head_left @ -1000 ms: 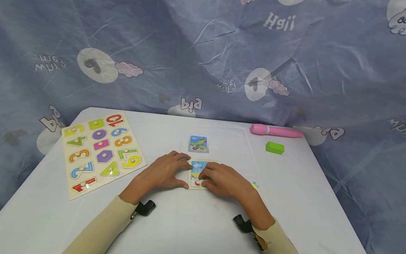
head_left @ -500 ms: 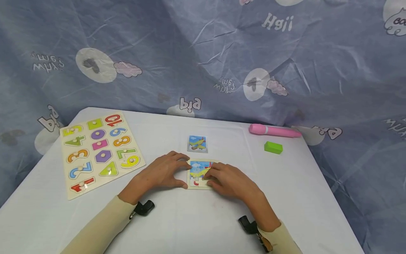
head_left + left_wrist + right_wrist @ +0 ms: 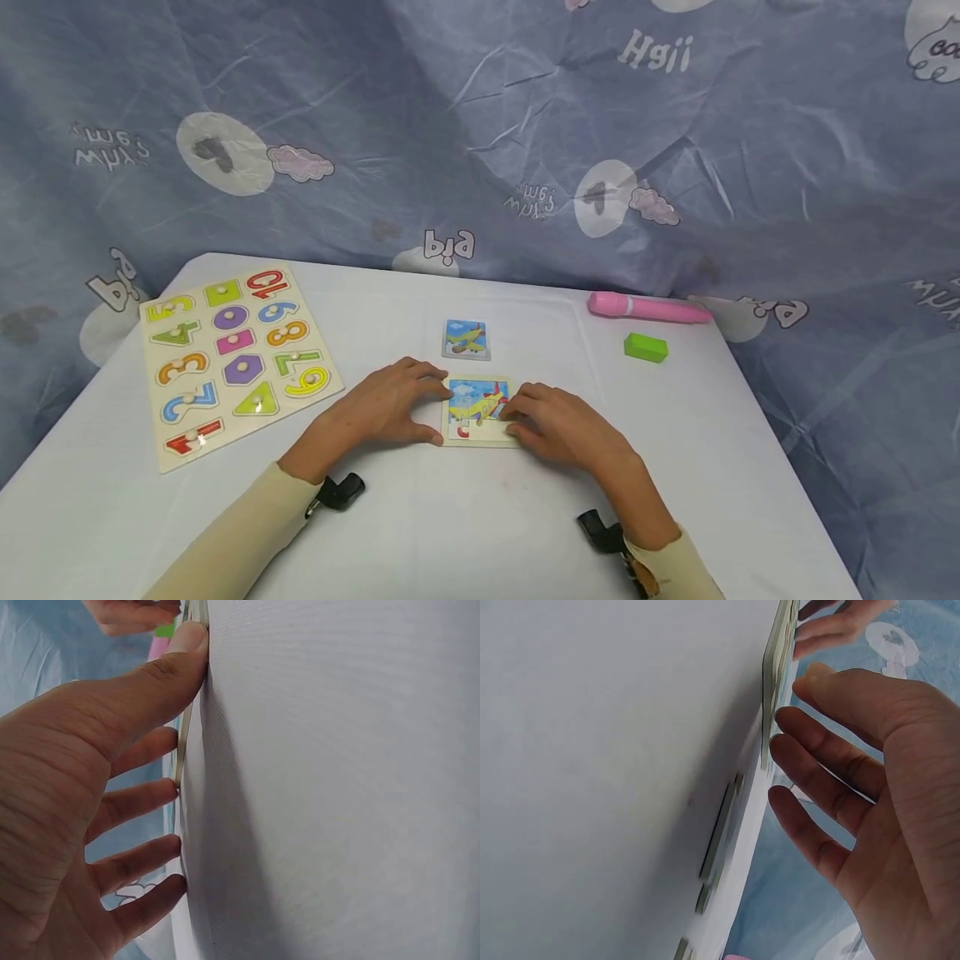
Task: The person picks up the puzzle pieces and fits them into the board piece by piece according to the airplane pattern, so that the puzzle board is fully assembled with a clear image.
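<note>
In the head view a small jigsaw board [image 3: 477,445] lies mid-table, with airplane picture pieces [image 3: 467,400] in its frame and bare pale wood at its lower right. My left hand [image 3: 385,406] rests against the board's left edge, thumb at the lower corner and fingers spread. At the right edge, my right hand [image 3: 562,423] has loosely bent fingers, thumb and forefinger apart, with nothing seen between them. Loose flat puzzle pieces [image 3: 717,834] lie on the table by the right hand in the right wrist view; that hand hides them in the head view.
A small airplane picture card [image 3: 466,339] lies behind the board. At the left is a number and shape peg puzzle [image 3: 243,367]. A green block [image 3: 646,347] and a pink pen-shaped object [image 3: 648,307] lie at the back right. A patterned cloth [image 3: 480,125] hangs behind the table.
My right hand has slid rightward over the board, uncovering more of the airplane picture and the bare lower right part. The left hand has stayed at the left edge.
</note>
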A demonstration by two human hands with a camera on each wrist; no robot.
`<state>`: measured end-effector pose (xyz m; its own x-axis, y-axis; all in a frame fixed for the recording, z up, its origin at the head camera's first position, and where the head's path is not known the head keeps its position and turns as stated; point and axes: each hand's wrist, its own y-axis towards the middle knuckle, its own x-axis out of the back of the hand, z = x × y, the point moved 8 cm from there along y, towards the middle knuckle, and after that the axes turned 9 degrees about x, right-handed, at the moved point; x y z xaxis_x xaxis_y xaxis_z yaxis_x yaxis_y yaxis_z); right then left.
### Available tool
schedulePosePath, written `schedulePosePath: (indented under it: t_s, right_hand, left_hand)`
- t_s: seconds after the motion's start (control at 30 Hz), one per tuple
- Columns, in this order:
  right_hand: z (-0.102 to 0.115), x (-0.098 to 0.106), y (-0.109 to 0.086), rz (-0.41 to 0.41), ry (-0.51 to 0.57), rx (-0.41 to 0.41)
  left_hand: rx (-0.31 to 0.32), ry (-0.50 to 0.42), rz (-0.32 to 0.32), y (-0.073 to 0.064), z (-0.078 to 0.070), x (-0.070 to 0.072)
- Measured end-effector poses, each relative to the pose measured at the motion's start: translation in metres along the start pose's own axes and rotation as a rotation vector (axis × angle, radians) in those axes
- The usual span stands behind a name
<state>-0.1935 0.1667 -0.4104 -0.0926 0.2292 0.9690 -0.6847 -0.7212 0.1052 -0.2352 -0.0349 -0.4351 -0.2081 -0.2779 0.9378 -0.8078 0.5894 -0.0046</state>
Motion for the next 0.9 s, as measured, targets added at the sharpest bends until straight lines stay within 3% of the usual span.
schedulePosePath:
  t_s: [0.9]
  right_hand:
    - [-0.027, 0.002, -0.030, 0.046, -0.012, -0.148]
  left_hand:
    - [-0.016, 0.002, -0.020, -0.001, -0.002, 0.002]
